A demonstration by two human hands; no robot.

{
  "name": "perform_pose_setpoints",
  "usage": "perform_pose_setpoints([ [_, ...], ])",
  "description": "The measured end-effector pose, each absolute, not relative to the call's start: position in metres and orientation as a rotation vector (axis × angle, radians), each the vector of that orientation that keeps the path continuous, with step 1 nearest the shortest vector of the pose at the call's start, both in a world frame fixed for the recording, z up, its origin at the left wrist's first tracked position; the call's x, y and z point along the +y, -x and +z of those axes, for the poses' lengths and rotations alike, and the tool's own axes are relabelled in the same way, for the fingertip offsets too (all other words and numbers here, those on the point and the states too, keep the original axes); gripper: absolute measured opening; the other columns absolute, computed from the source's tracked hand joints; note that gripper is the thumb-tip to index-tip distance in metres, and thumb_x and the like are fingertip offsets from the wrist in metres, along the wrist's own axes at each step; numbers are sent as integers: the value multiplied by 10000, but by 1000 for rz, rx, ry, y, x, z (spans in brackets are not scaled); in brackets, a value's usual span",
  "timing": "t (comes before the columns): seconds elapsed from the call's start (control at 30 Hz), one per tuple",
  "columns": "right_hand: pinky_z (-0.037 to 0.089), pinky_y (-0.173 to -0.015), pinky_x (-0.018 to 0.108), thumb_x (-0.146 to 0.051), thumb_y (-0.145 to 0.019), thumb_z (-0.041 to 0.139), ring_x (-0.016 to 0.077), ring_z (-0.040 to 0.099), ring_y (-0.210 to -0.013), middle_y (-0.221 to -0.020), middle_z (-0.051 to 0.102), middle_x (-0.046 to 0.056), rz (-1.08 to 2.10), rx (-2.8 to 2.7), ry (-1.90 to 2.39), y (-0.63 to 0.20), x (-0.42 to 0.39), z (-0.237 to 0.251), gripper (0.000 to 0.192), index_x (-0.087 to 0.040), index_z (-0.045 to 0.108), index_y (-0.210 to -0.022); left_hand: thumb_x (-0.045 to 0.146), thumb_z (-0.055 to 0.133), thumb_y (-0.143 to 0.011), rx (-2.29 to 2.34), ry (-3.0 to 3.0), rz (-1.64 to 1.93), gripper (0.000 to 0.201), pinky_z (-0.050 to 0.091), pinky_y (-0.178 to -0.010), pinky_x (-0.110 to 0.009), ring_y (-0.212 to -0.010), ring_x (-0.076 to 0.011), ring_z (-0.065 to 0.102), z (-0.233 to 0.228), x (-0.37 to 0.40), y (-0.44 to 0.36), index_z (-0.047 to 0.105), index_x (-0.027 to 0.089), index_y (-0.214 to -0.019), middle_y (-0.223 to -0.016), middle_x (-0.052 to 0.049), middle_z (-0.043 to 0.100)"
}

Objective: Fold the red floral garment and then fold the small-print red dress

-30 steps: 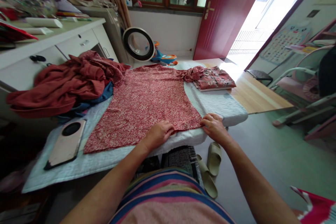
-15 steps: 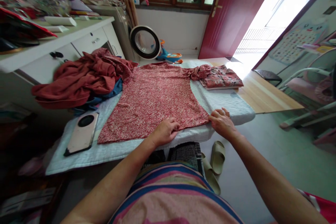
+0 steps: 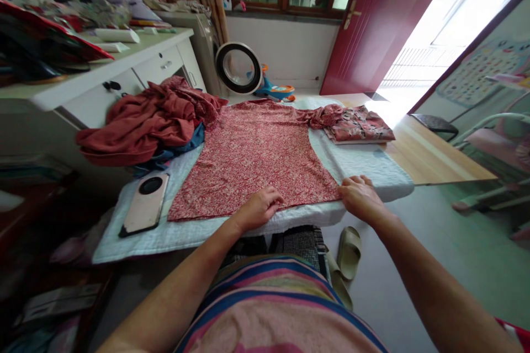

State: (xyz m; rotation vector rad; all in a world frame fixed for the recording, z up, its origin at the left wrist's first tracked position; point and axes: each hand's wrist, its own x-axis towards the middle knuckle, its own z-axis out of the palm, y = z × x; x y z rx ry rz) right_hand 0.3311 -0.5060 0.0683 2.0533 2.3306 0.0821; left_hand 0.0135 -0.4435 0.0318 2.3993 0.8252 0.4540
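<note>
A red floral long-sleeved top (image 3: 256, 160) lies spread flat on a pale quilted cloth (image 3: 368, 168), its hem towards me. At the hem's right corner, my right hand (image 3: 361, 197) is closed with the fabric edge pinched in its fingers. My left hand (image 3: 260, 208) rests at the middle of the hem, fingers curled together over the edge; its fingertips partly hide the fabric there. The right sleeve is bunched beside a folded floral garment (image 3: 360, 124). Towards the far left, the other sleeve meets a heap of rust-red clothes (image 3: 144, 121).
A phone (image 3: 144, 204) lies on the cloth at left. White drawers (image 3: 161, 63) stand behind the heap, and a round washer door (image 3: 238, 68) hangs open at the back. A wooden board (image 3: 439, 154) extends right. Green slippers (image 3: 349, 253) lie on the floor below.
The view has turned slightly left, so things appear further right. My right hand's fingers have curled tighter at the hem corner. My left hand stays on the hem; the top lies as before.
</note>
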Motion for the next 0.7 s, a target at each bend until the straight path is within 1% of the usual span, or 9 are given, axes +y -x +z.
perform_pose_setpoints([
  [0.07,294,-943,441,-134,-843,529,276,520,-951,-918,648,131,88,2361,-2075,-312,-495,72,203,-206,718,-834,154,493,-915,897,-2409,501,198,465,-866,-287,-963,-182,580,30,-443,-12,684,194,-952,-970,-58,615],
  [0.13,339,-908,386,-145,-870,508,250,532,-942,-954,643,121,16,2463,-2070,-289,-484,70,202,-194,704,-852,154,508,-910,920,-2435,476,192,465,-871,-297,-967,-189,578,28,-443,-11,692,194,-946,-965,-59,619],
  [0.2,371,-891,325,-157,-893,493,208,547,-939,-961,626,83,-141,2614,-2003,-267,-476,62,201,-198,688,-924,158,532,-902,895,-2453,423,176,467,-855,-296,-948,-188,582,28,-444,-9,700,194,-942,-958,-57,627],
  [0.27,395,-825,279,-183,-901,508,175,557,-894,-952,607,57,-301,2677,-1968,-253,-472,52,164,-195,668,-934,156,535,-904,875,-2446,396,177,466,-836,-289,-923,-181,588,29,-445,-7,702,192,-950,-952,-54,634],
  [0.33,392,-755,259,-179,-890,526,158,557,-838,-915,598,43,-412,2669,-1964,-247,-472,45,124,-185,650,-889,153,518,-913,863,-2420,382,186,464,-812,-279,-888,-171,591,31,-446,-5,699,191,-934,-926,-49,634],
  [0.4,372,-707,253,-146,-874,528,148,545,-778,-848,596,30,-494,2649,-1939,-248,-473,44,123,-180,632,-818,157,517,-913,847,-2397,375,177,459,-805,-274,-873,-167,587,34,-445,-2,691,191,-906,-911,-46,628],
  [0.53,331,-645,246,-116,-849,531,123,493,-672,-730,569,2,-665,2692,-1831,-247,-471,52,171,-183,594,-705,177,607,-848,823,-2397,354,104,453,-835,-294,-910,-185,567,39,-443,3,677,193,-923,-939,-47,619],
  [0.6,334,-647,236,-126,-836,560,119,496,-685,-748,571,-1,-773,2765,-1765,-240,-469,54,126,-181,602,-731,164,633,-813,819,-2394,330,148,452,-840,-298,-925,-189,562,39,-442,3,671,195,-952,-953,-44,620],
  [0.7,351,-673,232,-140,-814,605,128,518,-747,-804,585,9,-894,2840,-1679,-228,-467,48,46,-178,627,-799,154,629,-805,829,-2384,310,161,449,-840,-297,-935,-190,560,38,-441,4,662,190,-958,-959,-42,620],
])
